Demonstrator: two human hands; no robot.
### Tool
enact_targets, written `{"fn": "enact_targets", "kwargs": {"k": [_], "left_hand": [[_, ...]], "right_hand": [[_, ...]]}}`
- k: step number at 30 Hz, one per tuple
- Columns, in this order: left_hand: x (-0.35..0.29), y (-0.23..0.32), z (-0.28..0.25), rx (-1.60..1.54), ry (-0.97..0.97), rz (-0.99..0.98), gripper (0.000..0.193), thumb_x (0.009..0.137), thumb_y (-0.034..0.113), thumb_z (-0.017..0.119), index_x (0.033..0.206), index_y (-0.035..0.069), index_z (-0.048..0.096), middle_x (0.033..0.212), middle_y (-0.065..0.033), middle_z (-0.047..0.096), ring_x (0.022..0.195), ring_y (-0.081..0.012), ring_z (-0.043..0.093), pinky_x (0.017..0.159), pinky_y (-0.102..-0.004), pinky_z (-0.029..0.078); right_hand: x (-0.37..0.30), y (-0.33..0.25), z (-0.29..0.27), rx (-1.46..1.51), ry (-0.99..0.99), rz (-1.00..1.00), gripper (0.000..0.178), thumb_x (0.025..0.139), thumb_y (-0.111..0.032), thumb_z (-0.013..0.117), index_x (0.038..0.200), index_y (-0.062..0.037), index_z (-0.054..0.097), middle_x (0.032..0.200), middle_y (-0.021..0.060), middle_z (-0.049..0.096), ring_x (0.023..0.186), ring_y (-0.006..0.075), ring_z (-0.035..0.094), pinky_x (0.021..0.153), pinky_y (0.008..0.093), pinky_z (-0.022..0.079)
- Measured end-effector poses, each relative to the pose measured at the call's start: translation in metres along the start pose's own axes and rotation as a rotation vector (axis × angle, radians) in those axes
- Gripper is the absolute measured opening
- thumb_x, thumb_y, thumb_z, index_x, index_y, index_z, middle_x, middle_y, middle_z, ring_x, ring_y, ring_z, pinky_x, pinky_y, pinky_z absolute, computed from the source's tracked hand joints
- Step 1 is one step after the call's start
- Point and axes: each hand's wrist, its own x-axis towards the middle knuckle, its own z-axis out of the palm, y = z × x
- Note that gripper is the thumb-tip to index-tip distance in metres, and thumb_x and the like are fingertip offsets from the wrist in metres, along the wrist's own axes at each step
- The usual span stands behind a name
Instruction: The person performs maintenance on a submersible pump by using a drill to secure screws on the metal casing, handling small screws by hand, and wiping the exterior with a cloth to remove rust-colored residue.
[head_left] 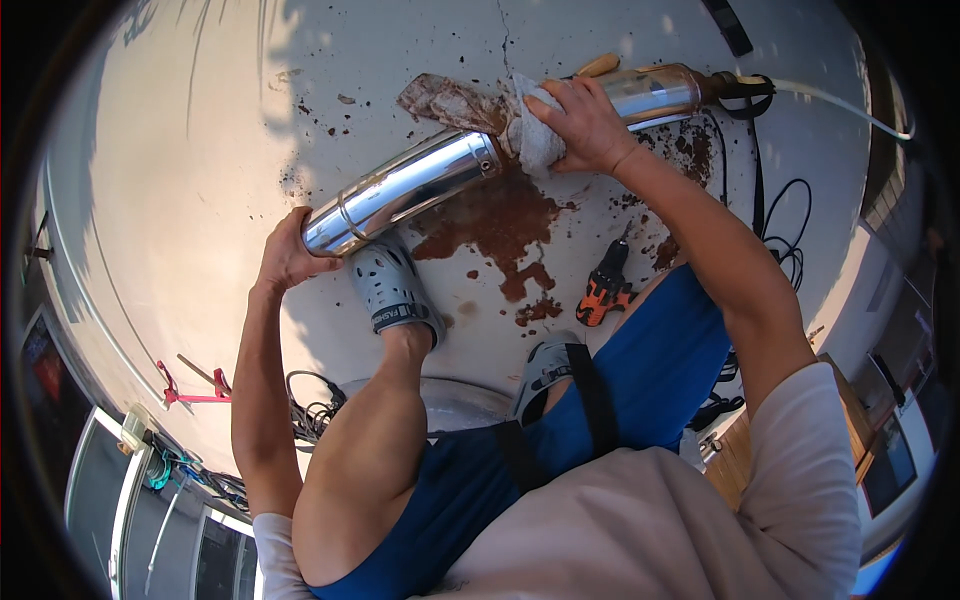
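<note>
A long, shiny metal cylinder (pixel 410 190) lies at a slant across the pale floor (pixel 370 60), ahead of the person's feet, its left end nearer the body than its right. The left hand (pixel 288 252) grips that near end, fingers curled over the upper side and the thumb toward the lower edge, apparently to steady it. The right hand (pixel 588 128) bunches a whitish cloth (pixel 540 140) against the middle stretch — its fingers lie close together and bent over the top, pinching the fabric, while the thumb is too hidden to read. Beside the cloth, a mud-stained rag (pixel 445 98) stretches out to the left; whether the two are one piece I cannot tell. The step in hand looks like wiping: the bright left section is largely clean, while brown grime shows at the joint by the cloth and at the far right end. Reddish mud (pixel 500 225) is spread on the floor just below, and an orange-and-black drill (pixel 605 287) lies near the right knee. The next move seems to call for firm pressure around that joint, with the left hand holding the cylinder against rolling — and the cloth kept out of the mud.
</note>
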Motion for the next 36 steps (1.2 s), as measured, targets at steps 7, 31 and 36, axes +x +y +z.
{"fn": "enact_targets", "kwargs": {"k": [7,31,36], "left_hand": [[-0.013,-0.004,0.017,0.062,0.177,0.047,0.092,0.053,0.03,0.091,0.131,-0.003,0.055,0.118,-0.0196,0.066,0.111,-0.0345,0.063,0.1,-0.0409,0.051],[-0.002,-0.056,0.018,0.342,0.501,0.469,0.111,0.062,0.073,0.078,0.149,0.011,0.048,0.14,-0.0173,0.05,0.124,-0.0372,0.05,0.107,-0.0499,0.039],[-0.013,-0.05,0.032,0.341,0.446,0.339,0.126,0.047,0.015,0.098,0.156,0.015,0.035,0.144,-0.0158,0.047,0.129,-0.0368,0.046,0.111,-0.0448,0.043]], "right_hand": [[-0.001,0.002,0.0,0.012,0.041,-0.009,0.107,0.046,-0.037,0.095,0.142,-0.0257,0.048,0.133,0.0114,0.053,0.117,0.0344,0.056,0.107,0.0483,0.038],[0.014,0.021,-0.003,0.049,0.001,-0.071,0.112,0.047,-0.038,0.093,0.146,-0.0206,0.045,0.135,0.014,0.053,0.117,0.034,0.058,0.104,0.0463,0.044],[0.03,0.027,-0.01,0.058,-0.02,-0.088,0.109,0.049,-0.036,0.093,0.145,-0.0185,0.044,0.129,0.0144,0.053,0.115,0.036,0.059,0.097,0.0472,0.049]]}}
